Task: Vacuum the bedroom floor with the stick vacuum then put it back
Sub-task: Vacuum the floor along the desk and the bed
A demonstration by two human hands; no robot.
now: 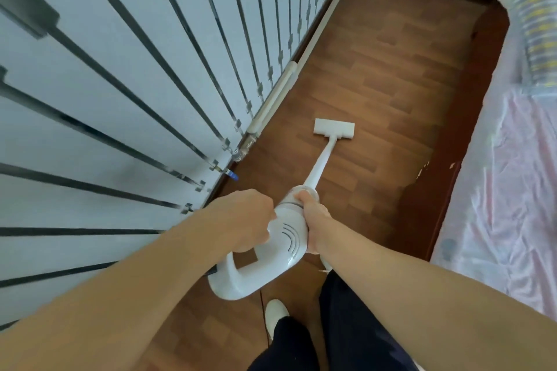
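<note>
**Both hands on the vacuum, head flat on the boards**

Glossy white plastic all over the stick vacuum (pixel 286 239): a rounded motor body with curved vent slits, a loop handle at the rear and a slim tube running forward. Its rectangular floor head (pixel 334 128) sits flat on the floor (pixel 379 69), brown wood-pattern planks. It lies in the lane between the pale wall (pixel 126 75), lined with dark metal bars, and the bed (pixel 509 196), draped in crinkled pink-tinted plastic sheeting. The left hand (pixel 245 220) comes in knuckles up, fingers curled round the top of the loop handle. The right hand (pixel 313 217) clamps the body's side, thumb hooked over the clear collar, arm stretched forward. A cream pipe (pixel 278 89) hugs the skirting.
</note>
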